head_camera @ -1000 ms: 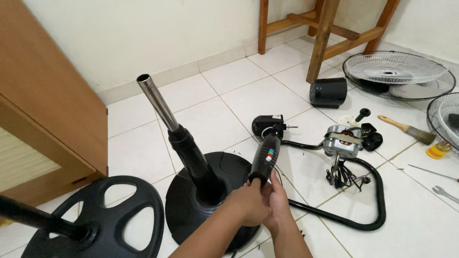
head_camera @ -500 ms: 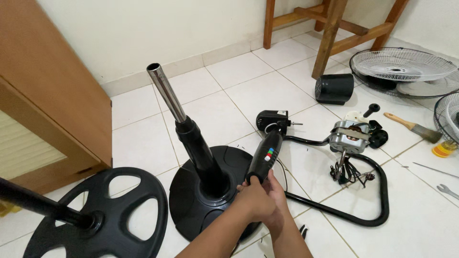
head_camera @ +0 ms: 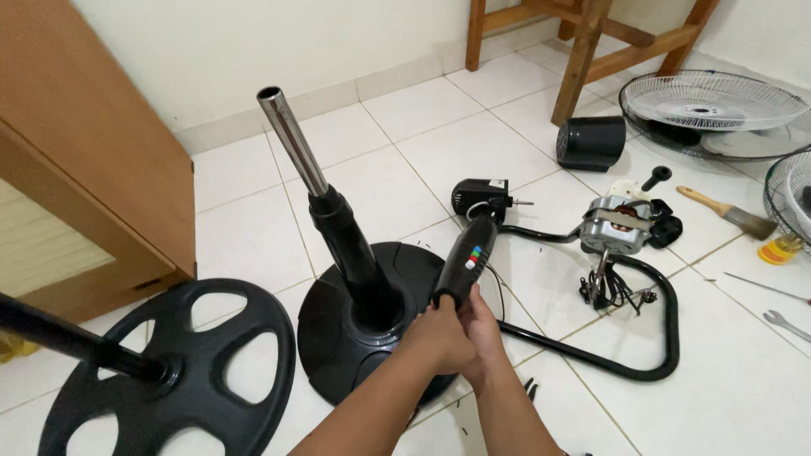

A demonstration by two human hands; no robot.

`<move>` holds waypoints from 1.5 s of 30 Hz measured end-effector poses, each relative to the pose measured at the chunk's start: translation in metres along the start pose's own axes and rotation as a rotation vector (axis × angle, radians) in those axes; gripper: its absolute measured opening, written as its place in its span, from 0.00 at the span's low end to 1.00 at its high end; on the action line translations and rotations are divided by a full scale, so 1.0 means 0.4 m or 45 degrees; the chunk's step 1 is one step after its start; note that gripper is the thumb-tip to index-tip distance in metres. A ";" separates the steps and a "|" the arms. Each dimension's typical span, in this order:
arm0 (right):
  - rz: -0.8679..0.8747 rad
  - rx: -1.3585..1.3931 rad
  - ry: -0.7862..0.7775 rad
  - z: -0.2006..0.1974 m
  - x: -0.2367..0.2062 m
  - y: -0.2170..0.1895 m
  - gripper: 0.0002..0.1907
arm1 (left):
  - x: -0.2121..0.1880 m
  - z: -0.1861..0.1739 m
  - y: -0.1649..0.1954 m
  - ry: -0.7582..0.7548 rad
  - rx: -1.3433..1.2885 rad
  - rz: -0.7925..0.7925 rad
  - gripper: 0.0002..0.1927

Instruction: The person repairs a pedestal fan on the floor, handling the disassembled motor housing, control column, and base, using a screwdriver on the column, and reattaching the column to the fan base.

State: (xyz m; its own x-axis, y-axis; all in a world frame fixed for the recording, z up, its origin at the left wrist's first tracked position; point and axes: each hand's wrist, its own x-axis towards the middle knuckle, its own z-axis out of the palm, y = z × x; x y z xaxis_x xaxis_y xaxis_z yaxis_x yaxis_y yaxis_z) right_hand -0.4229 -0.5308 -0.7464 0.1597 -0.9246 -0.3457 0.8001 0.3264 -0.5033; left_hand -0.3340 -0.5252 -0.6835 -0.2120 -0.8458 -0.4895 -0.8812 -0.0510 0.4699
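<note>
White tiled floor strewn with fan parts. Both hands closed around the lower end of a black switch housing (head_camera: 467,260) with coloured buttons: left hand (head_camera: 439,338), right hand (head_camera: 483,331). Held just beside the black fan base (head_camera: 338,338) and its chrome-tipped pole (head_camera: 291,139), much as half a second ago; view drawn slightly closer. Bare tile beyond; motor (head_camera: 615,224) and black cable (head_camera: 659,338) close on the right, spoked base (head_camera: 215,371) left.

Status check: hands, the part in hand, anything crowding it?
Left hand and right hand both grip black switch housing. Fan stand base directly beside. Black cable loops right.
</note>
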 end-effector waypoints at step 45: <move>-0.275 -0.084 0.078 -0.050 0.027 -0.072 0.09 | 0.085 0.029 -0.003 0.560 -1.161 0.230 0.18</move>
State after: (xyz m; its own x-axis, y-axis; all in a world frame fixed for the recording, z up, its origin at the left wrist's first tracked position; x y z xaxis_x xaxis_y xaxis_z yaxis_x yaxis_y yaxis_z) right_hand -0.4557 -0.5464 -0.7514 -0.0485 -0.9615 -0.2706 0.7720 0.1358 -0.6209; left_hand -0.3452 -0.5477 -0.7094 0.0253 -0.9912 -0.1298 -0.1566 -0.1322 0.9788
